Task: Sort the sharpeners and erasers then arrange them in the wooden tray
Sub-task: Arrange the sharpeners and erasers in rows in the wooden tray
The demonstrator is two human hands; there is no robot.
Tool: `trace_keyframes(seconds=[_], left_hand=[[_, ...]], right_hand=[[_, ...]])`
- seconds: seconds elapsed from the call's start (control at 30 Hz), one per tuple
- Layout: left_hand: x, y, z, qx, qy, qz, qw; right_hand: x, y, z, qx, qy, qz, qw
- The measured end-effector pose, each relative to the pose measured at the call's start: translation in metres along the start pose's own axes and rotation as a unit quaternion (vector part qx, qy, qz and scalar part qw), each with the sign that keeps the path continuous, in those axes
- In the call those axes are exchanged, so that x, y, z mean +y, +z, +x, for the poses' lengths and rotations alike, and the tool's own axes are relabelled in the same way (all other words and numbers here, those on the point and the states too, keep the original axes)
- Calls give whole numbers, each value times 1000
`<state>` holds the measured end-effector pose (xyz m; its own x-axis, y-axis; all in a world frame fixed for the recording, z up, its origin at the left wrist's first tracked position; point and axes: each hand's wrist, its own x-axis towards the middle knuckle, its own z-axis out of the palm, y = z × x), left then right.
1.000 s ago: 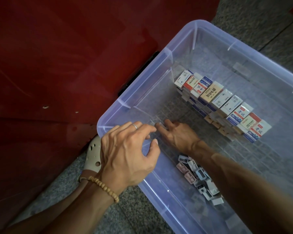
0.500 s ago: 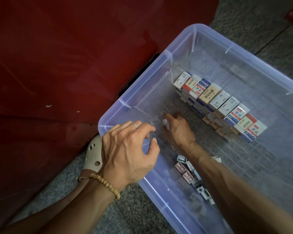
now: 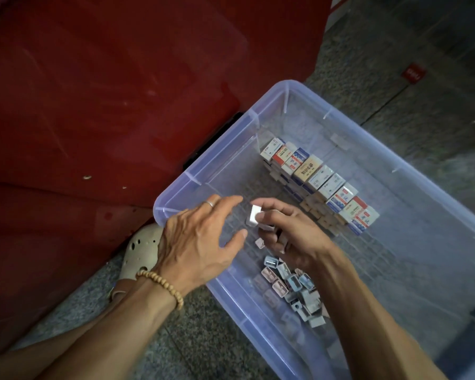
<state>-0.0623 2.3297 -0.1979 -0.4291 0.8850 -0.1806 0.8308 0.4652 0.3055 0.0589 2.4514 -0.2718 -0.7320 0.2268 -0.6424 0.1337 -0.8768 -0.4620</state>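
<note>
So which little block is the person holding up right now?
Look in the clear plastic bin, near its left corner. The right hand pinches a small white block at its fingertips, above the bin floor. Unlike the printed erasers stacked behind, it is plain white.

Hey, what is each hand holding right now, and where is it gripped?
The right hand pinches a small white block, likely an eraser, at its lower end between thumb and fingertips. The left hand holds nothing.

Erasers [image 3: 321, 185] stacked at bin [image 3: 340, 116] far side; sharpeners [image 3: 291, 286] near side.
</note>
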Motion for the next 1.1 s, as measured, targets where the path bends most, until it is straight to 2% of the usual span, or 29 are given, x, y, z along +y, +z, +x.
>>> trace_keyframes(seconds=[0.07,0.1,0.23,0.4,0.53,0.67,0.77,0.93,1.0,1.1], left_hand=[[7,-9,1,-46,9,-74,996],[12,-15,1,-45,19,-107,993],[37,-43,-7,7,57,-160,985],[64,-99,-18,54,85,-163,981],[76,-153,-34,125,94,-157,975],[75,-200,-65,202,73,-151,965],[61,-233,-93,226,34,-212,950],[26,-273,-139,251,1,-358,900],[10,-285,-158,265,-8,-380,886],[-15,-301,-190,287,-26,-393,873]], right_hand=[[-13,8,-19,-47,-7,5,999],[-19,12,-28,-61,-12,-4,998],[-43,27,-60,-85,-34,-32,995],[-70,55,-94,-137,-77,-59,986],[-92,98,-127,-181,-112,-92,973],[-103,157,-164,-151,-154,-165,963],[-100,204,-188,-135,-183,-198,953],[-74,271,-206,-52,-216,-135,966],[-61,298,-209,-18,-202,-119,972],[-39,340,-212,-11,-173,-98,980]])
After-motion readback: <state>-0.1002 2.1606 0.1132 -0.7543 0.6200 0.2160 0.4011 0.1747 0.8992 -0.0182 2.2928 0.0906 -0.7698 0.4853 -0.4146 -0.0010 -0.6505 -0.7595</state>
